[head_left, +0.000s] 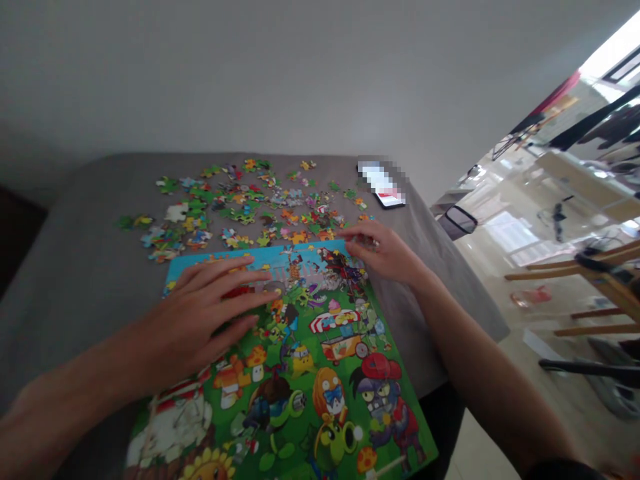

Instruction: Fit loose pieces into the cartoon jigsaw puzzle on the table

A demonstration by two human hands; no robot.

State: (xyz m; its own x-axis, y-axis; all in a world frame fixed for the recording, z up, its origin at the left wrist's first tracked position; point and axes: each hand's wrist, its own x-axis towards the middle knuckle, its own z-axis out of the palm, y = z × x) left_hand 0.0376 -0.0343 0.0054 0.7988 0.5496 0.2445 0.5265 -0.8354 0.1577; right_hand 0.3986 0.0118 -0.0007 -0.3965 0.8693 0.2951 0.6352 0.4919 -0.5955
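A colourful cartoon picture board (300, 333), green with a blue top strip, reaches past the table's front edge at the bottom of the view. Jigsaw-like lines show faintly near its top. My left hand (210, 310) lies across the upper left of the board, palm down with fingers spread, holding nothing. At the top right corner, my right hand (383, 250) is curled with thumb and fingers closed about the board's edge. Loose jigsaw pieces (245, 207) are scattered just beyond the board, some close to my right fingertips.
Grey cloth covers the table (95, 280), which meets a pale wall (280, 80) at the back. A phone (387, 190) with a lit, partly blurred screen rests at the back right. Wooden furniture legs (600, 283) stand on the shiny floor to the right.
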